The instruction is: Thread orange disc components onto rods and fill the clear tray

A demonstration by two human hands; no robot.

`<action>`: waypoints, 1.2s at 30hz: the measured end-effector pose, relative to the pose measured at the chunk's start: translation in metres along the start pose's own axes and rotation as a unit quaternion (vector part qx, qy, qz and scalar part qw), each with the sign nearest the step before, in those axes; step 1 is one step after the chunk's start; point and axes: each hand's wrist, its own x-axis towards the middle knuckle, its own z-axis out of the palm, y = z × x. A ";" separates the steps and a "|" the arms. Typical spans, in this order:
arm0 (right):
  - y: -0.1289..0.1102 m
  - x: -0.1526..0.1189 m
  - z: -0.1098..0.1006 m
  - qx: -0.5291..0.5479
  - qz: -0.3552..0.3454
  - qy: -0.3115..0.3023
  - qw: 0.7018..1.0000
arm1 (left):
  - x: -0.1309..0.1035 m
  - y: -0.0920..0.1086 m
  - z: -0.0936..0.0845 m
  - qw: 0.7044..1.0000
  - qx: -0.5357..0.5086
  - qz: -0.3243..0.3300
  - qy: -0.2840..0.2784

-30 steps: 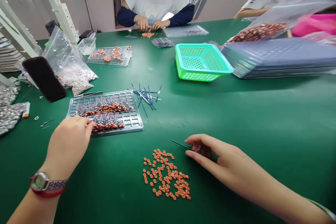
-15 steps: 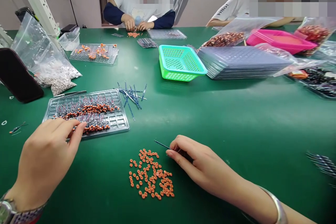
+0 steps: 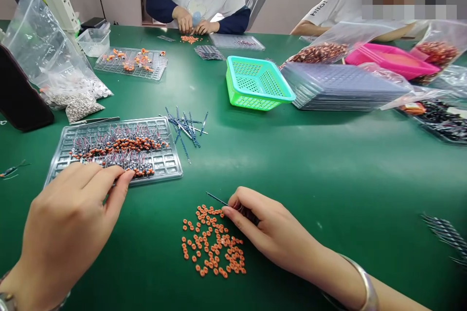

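Observation:
My left hand [image 3: 78,209] is over the near edge of a clear plastic tray [image 3: 171,169], thumb and forefinger pinched together. Whatever is between those fingertips, if anything, is too small to make out. Rows of small wired parts with orange ends [image 3: 126,145] fill much of the tray. My right hand [image 3: 268,223] is closed on a thin dark strip [image 3: 216,198], whose end sticks out to the left past the fingertips; curled fingers hide the rest. Small orange rings [image 3: 215,243] lie scattered on the green table, just left of that hand.
Loose dark blue strips [image 3: 188,129] lie beyond the tray. Farther back stand a green basket [image 3: 259,82] and stacked clear trays [image 3: 343,85]. A phone [image 3: 22,92] and bags of white parts [image 3: 85,99] are left. A co-worker's hands [image 3: 195,24] work across the table [image 3: 310,155].
My left hand has shifted a little right along the tray's near edge, still pinched. My right hand, with the strip, has come slightly left, closer to the orange rings. The camera view has shifted slightly.

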 end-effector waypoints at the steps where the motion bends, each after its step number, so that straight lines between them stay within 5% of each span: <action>1: 0.000 0.000 0.000 0.000 -0.001 0.002 1.000 | 0.000 0.000 0.000 1.000 -0.001 -0.002 0.000; 36: -0.009 -0.004 0.008 0.002 0.041 0.055 0.998 | -0.002 0.002 0.001 0.999 -0.034 -0.005 -0.004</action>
